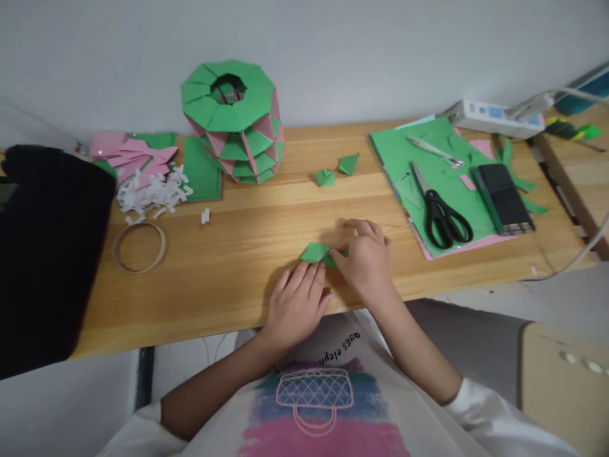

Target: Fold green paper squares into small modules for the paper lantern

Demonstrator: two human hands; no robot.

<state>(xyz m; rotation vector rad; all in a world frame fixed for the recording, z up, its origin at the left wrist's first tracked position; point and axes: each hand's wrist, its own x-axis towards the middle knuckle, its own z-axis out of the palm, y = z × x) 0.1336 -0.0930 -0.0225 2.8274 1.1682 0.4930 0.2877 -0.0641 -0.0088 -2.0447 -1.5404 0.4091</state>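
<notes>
A folded piece of green paper (314, 252) lies on the wooden table close to its front edge. The fingertips of my left hand (295, 304), stretched out flat, rest against its near edge. My right hand (365, 261) pinches the paper's right end between thumb and index finger, covering part of it. Farther back lie two small green folded pieces (325, 177), one beside the other. Behind them to the left stands a round paper lantern-like structure (228, 117) made of green and pink folded paper.
Black-handled scissors (440, 212), a craft knife (435, 151) and a black phone-like device (503, 197) lie on green sheets (394, 149) at right. A power strip (497, 119) sits behind. Left are a tape ring (163, 247), white paper scraps (155, 195) and a black object (52, 254).
</notes>
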